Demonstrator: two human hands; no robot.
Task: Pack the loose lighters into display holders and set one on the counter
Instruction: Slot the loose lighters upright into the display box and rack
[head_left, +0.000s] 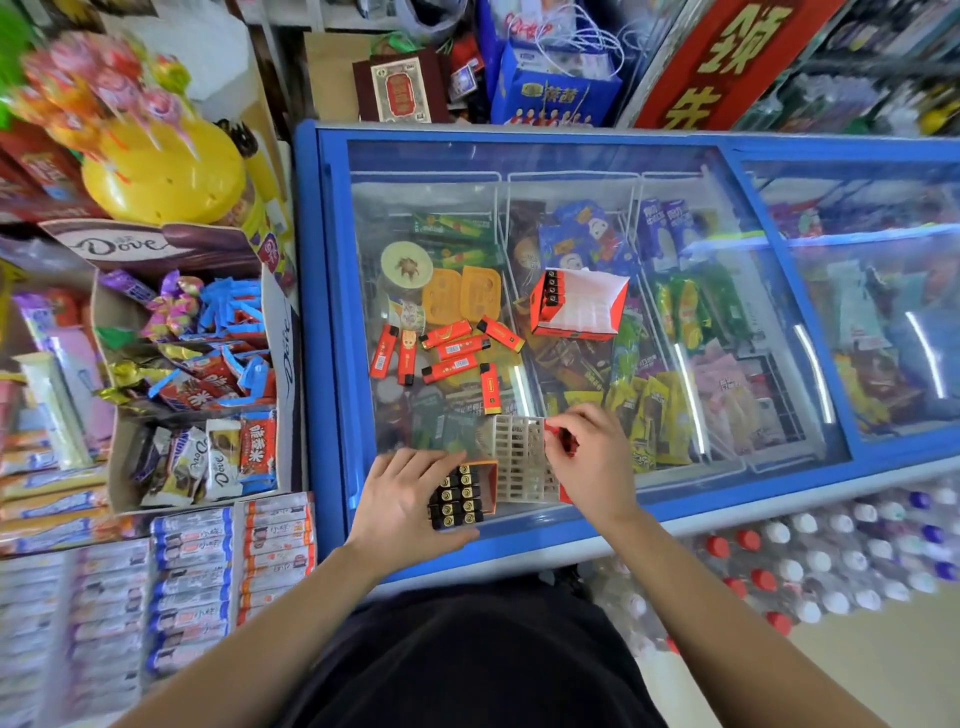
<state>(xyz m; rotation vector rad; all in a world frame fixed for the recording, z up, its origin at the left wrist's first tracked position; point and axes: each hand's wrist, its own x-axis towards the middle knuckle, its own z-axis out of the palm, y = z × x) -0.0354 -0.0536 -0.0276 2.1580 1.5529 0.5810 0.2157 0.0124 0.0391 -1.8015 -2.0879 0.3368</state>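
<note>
— While the left hand (410, 493) lies flat and open over the near display holder (465, 496), what fills that holder?

— Black-capped lighters, standing upright in tight rows at its left end. The rest is an empty pale grid (522, 457) of slots inside an orange box.

— And the right hand (589, 452)?

— Clenched on one red lighter (558, 434), at the grid's right edge.

— Where are the loose lighters (454, 351)?

— Scattered flat on the freezer's glass lid (727, 291), which serves as the worktop, beyond the hands. All red-orange, lying at mixed angles, some touching.

— Any other holder?

— A second holder (576, 304), red with a white raised flap, sits farther back to the right, a few black caps showing at its left end.

— Room to move?

— The near holder sits close to the blue front frame (519, 540). Bare glass stretches right of the second holder; candy boxes (197, 364) crowd the left.
</note>
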